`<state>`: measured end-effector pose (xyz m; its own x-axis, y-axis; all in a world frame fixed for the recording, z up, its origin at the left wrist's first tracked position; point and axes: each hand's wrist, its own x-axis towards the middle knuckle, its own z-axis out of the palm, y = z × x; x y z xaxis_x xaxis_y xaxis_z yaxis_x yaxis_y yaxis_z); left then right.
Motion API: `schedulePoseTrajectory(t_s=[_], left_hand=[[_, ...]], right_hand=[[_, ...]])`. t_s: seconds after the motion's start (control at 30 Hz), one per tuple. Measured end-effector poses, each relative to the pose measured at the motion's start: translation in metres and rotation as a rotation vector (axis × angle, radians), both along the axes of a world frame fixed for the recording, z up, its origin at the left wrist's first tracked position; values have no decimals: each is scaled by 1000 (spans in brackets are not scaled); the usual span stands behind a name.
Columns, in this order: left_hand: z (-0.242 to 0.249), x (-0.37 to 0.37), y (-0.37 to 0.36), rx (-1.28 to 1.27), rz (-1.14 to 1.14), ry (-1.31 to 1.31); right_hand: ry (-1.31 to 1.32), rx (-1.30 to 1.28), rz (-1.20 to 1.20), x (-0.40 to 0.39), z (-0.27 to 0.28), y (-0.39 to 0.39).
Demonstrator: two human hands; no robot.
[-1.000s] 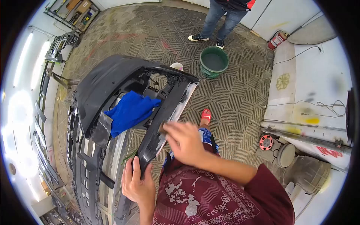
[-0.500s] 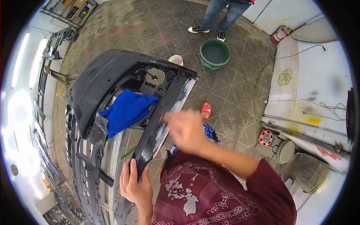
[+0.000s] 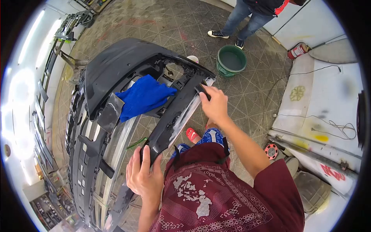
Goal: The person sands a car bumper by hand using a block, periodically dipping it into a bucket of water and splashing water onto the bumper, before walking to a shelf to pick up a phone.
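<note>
A large black car bumper [image 3: 116,63] lies across the left half of the head view, with a whitish sanded strip [image 3: 185,116] along its near edge. My right hand [image 3: 215,102] is closed on a dark block [image 3: 202,91], which rests on the edge near the bumper's upper right corner. The fingers of my left hand [image 3: 145,174] are wrapped over the lower end of the same edge piece. Between the hands, farther left, a blue cloth [image 3: 145,98] is draped on the bumper beside a dark grey sheet [image 3: 111,113].
A green bucket [image 3: 231,61] of liquid stands on the floor beyond the bumper, near a standing person's shoes [image 3: 218,34]. A white tub [image 3: 192,58] is partly hidden behind the bumper. At right are a fire extinguisher [image 3: 297,51] and a red reel [image 3: 271,151].
My right hand has moved up along the edge to the bumper's upper corner. The left hand keeps its place on the lower end. The whole view has shifted slightly.
</note>
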<state>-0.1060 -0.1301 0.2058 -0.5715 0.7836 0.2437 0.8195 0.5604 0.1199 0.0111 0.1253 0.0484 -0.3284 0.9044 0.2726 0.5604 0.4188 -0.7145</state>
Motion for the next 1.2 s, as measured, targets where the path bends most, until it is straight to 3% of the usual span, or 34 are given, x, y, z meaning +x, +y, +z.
schedulePoseTrajectory(t_s=[0.03,0.13,0.2,0.27,0.33,0.43,0.5,0.53,0.6,0.63,0.7,0.8,0.83,0.87,0.93,1.0,1.07,1.13,1.2], left_hand=[[0,-1,-1,8,6,1],[-1,-3,-3,3,4,-16],[0,-5,-4,2,-10,-24],[-1,-4,-6,6,-22,-11],[-2,-1,-4,20,-31,9],[-2,-1,-3,21,-13,35],[0,-3,-4,-3,-16,8],[0,-4,-5,-5,-21,9],[-1,-4,-7,-3,-20,-27],[-1,-3,-8,0,-20,-30],[-1,-1,-6,0,-14,4],[-1,-2,-5,13,-1,-4],[0,-3,-3,15,3,-3],[2,-3,-3,15,5,-1],[2,-4,0,10,-10,1],[1,-2,-3,25,-13,-5],[-1,0,-3,36,-11,17],[-2,0,-1,52,-12,38],[3,-2,-1,22,2,28]], right_hand=[[2,3,39,1,-3,-19],[170,-41,346,0,87,-123],[163,27,403,5,94,-125],[16,-84,270,6,58,-76],[-5,-35,91,3,-4,-20],[-13,-55,88,-4,20,-54],[124,46,252,-5,72,-119],[208,-60,304,-1,85,-132],[97,34,320,7,59,-91],[-3,-97,222,8,41,-60],[33,-60,64,5,-13,-7],[2,11,25,-3,14,-39],[19,-103,143,-4,51,-72],[173,81,265,-4,67,-103],[165,42,325,6,87,-115],[25,-103,231,9,31,-60],[-1,-35,7,9,-37,-1],[49,10,-45,5,-32,-11],[50,-15,242,8,22,-67]])
